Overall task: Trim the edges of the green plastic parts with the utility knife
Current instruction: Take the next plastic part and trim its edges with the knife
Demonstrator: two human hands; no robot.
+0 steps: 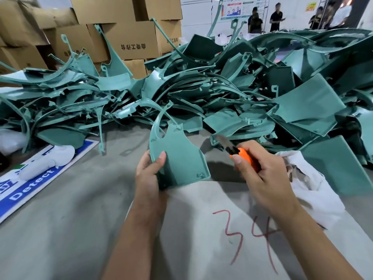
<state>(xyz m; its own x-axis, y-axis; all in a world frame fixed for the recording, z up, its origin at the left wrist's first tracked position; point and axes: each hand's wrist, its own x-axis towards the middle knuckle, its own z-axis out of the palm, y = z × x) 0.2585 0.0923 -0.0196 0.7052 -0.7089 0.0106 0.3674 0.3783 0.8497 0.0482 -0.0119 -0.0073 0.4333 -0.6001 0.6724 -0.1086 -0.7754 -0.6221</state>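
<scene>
While left hand grips the green part, right hand fingers clasp the utility knife — blade blurred (handle mostly hidden).

One green plastic part held up; one orange-handled utility knife; one large heap of green plastic parts, too tangled to count; several stacked brown cardboard boxes; one blue-and-white printed sign.

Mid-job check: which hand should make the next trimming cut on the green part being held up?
Right. The right hand already grips the orange-handled utility knife, blade extended toward the curved green plastic part. The left hand grips that part's lower left edge, so it is probably best left steadying it.
</scene>
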